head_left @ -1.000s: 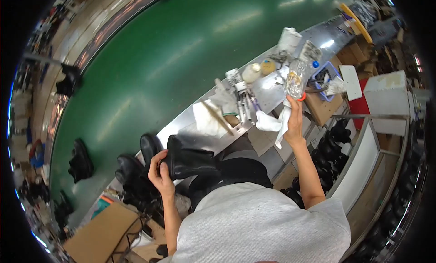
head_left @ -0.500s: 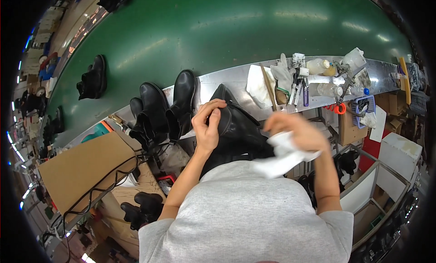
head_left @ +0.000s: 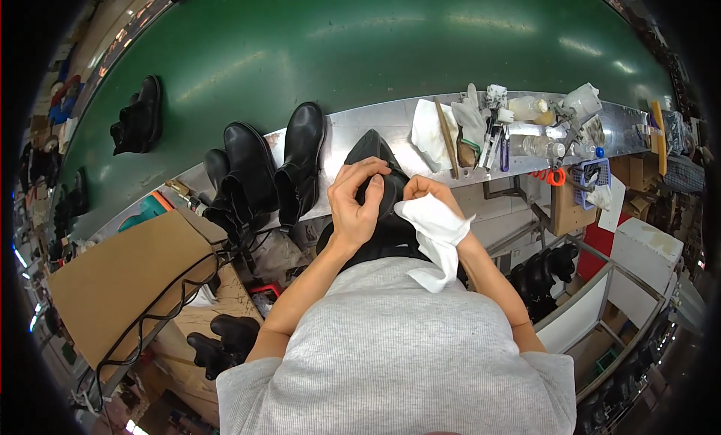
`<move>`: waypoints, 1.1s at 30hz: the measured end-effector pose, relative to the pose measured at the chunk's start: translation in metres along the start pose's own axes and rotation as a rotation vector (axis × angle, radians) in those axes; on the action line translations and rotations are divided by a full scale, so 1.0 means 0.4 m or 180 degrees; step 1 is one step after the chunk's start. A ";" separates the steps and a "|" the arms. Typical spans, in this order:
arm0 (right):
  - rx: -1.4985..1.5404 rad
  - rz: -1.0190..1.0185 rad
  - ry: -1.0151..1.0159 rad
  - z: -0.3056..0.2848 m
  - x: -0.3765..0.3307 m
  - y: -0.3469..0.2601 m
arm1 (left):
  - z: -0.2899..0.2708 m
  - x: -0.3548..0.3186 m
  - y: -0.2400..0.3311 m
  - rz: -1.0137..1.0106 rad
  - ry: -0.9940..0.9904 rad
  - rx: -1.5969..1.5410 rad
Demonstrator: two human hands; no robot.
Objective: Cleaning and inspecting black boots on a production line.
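The left hand (head_left: pixel 357 202) was clasped over a black boot (head_left: pixel 375 172) and the right hand (head_left: pixel 424 191), gripping a white cloth (head_left: pixel 435 236), was pressed to its right side, the boot's long axis running from the lap toward the bench's (head_left: pixel 360 127) near edge.

Glossy black boot (head_left: pixel 375 181), seemingly leather, soft white cloth (head_left: pixel 434 236), brushed metal bench (head_left: pixel 360 131)

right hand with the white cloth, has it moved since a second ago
Yes. The right hand has come back from the bottles on the metal ledge to the black boot, white cloth in its grip.
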State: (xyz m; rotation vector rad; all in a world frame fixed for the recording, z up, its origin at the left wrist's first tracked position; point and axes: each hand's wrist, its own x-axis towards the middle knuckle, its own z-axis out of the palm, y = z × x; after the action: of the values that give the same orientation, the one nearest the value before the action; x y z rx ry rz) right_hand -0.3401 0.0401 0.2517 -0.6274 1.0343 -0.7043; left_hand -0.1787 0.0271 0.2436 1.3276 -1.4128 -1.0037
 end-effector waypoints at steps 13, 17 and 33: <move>-0.0972 -0.0013 -0.0236 0.024 0.000 0.027 | -0.034 -0.026 -0.024 0.0046 0.0015 -0.0179; -0.0190 0.0061 -0.0297 0.001 0.033 0.033 | -0.044 -0.031 -0.025 0.0023 0.0018 -0.0232; -0.0169 0.0202 -0.0341 0.034 0.046 0.021 | -0.068 -0.030 -0.039 0.0029 0.0015 -0.0243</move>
State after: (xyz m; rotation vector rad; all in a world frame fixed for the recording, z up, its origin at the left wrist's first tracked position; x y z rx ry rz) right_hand -0.3196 0.0328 0.2405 -0.6685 0.9720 -0.5831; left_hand -0.1484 0.0385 0.2340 1.2659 -1.3625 -1.0375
